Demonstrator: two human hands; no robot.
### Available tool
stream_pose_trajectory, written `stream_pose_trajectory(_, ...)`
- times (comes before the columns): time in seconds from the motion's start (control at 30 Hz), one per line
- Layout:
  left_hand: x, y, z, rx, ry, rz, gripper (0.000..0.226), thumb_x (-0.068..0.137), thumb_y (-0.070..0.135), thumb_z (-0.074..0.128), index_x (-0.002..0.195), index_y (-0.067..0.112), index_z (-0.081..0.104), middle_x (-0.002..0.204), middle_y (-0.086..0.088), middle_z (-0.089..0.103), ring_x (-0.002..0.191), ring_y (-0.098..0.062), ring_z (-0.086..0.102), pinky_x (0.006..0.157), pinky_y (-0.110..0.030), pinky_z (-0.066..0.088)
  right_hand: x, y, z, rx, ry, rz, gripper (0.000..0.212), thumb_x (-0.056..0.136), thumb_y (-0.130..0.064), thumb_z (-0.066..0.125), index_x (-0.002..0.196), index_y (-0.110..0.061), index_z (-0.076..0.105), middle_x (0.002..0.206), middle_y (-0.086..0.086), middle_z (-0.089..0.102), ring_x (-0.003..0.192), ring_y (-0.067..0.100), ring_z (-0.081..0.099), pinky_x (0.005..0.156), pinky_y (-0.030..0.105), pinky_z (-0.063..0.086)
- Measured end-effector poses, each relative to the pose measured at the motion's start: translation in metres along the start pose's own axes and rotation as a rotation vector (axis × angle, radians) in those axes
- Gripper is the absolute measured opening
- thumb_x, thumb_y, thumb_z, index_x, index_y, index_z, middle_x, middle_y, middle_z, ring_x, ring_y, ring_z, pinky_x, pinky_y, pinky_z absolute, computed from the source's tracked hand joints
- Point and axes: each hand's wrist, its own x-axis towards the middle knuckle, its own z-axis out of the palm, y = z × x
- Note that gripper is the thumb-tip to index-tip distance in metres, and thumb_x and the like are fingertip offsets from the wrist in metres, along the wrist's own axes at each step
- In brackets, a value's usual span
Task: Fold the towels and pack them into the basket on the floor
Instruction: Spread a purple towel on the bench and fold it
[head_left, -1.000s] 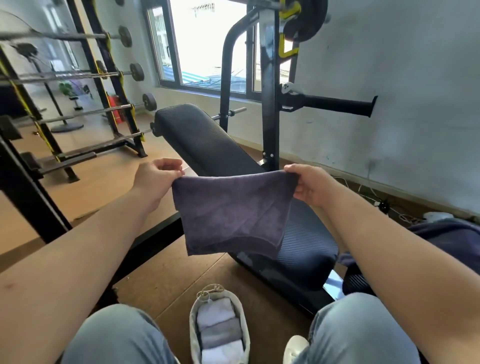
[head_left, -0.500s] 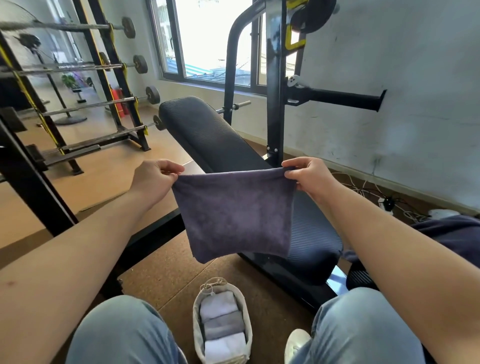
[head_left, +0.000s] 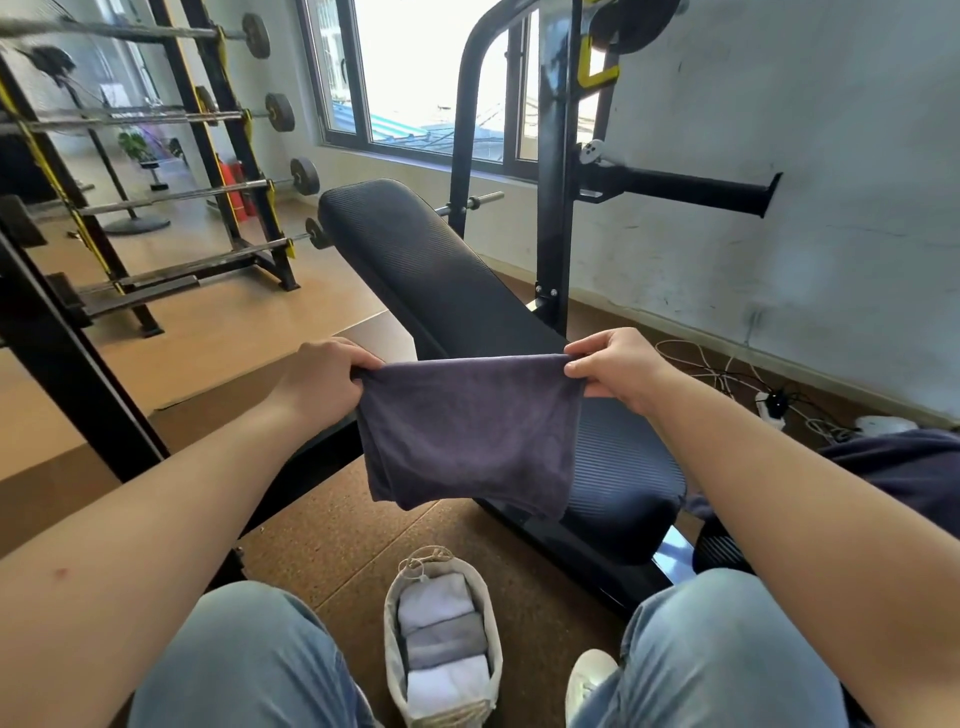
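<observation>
Facing black padded bench (head_left: 441, 291). Holding dark purple towel (head_left: 467, 431) up in front of it, doubled over, hanging clear of floor. Below, between knees: fabric basket (head_left: 390, 629) on floor, packed with three folded towels (head_left: 447, 642) in a row. Pinching purple towel's top corners with left hand (head_left: 322, 379) and right hand (head_left: 618, 369).

A dark purple towel (head_left: 467, 431) hangs doubled over, above and beyond the basket (head_left: 390, 623), its top edge stretched level, the left hand (head_left: 322, 379) pinching one upper corner and the right hand (head_left: 618, 369) the other. The lower edge droops unevenly. The pale fabric basket stands on the floor, holding three folded towels in a row: white (head_left: 431, 597), grey (head_left: 447, 642), white (head_left: 449, 686).
</observation>
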Motion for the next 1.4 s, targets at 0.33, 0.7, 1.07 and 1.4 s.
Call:
stream_pose_trajectory(0.33, -0.011, -0.007, 0.008, -0.035, -0.012, 0.073, 0.041, 0.082, -0.012, 0.056, 0.098, 0.015, 0.081, 0.105, -0.006, 0.071, 0.096, -0.025, 0.065, 0.091, -0.034, 0.053, -0.007, 0.026, -0.002, -0.431, 0.049, -0.126, 0.030, 0.083, -0.006, 0.082, 0.111, -0.013, 0.079, 0.099, 0.001, 0.075, 0.081, 0.012, 0.074, 0.070, 0.020, 0.061)
stream_pose_trajectory(0.7, -0.037, -0.018, 0.036, 0.042, -0.061, -0.014, 0.044, 0.088, -0.011, 0.053, 0.116, 0.017, 0.073, 0.115, -0.009, 0.071, 0.106, -0.030, 0.065, 0.091, -0.043, 0.055, -0.029, 0.068, 0.020, -0.306, 0.012, -0.029, 0.017, 0.089, -0.016, 0.078, 0.105, -0.011, 0.081, 0.090, 0.003, 0.078, 0.080, 0.015, 0.077, 0.080, 0.034, 0.065)
stream_pose_trajectory(1.07, -0.084, -0.021, 0.086, -0.098, -0.064, -0.215, 0.039, 0.093, -0.011, 0.056, 0.113, 0.018, 0.073, 0.113, -0.004, 0.069, 0.105, -0.024, 0.061, 0.083, -0.031, 0.049, -0.039, 0.106, 0.040, -0.604, 0.053, -0.117, 0.014, 0.082, -0.015, 0.082, 0.095, -0.020, 0.083, 0.088, -0.003, 0.077, 0.077, 0.010, 0.071, 0.083, 0.026, 0.059)
stream_pose_trajectory(1.4, -0.078, -0.033, 0.105, 0.069, -0.168, -0.164, 0.033, 0.093, -0.006, 0.058, 0.099, 0.022, 0.075, 0.103, 0.003, 0.062, 0.098, -0.021, 0.061, 0.082, -0.031, 0.052, -0.023, 0.124, 0.047, -0.511, 0.014, 0.030, 0.023, 0.084, -0.004, 0.079, 0.104, -0.016, 0.081, 0.091, -0.002, 0.075, 0.072, 0.008, 0.074, 0.068, 0.017, 0.060)
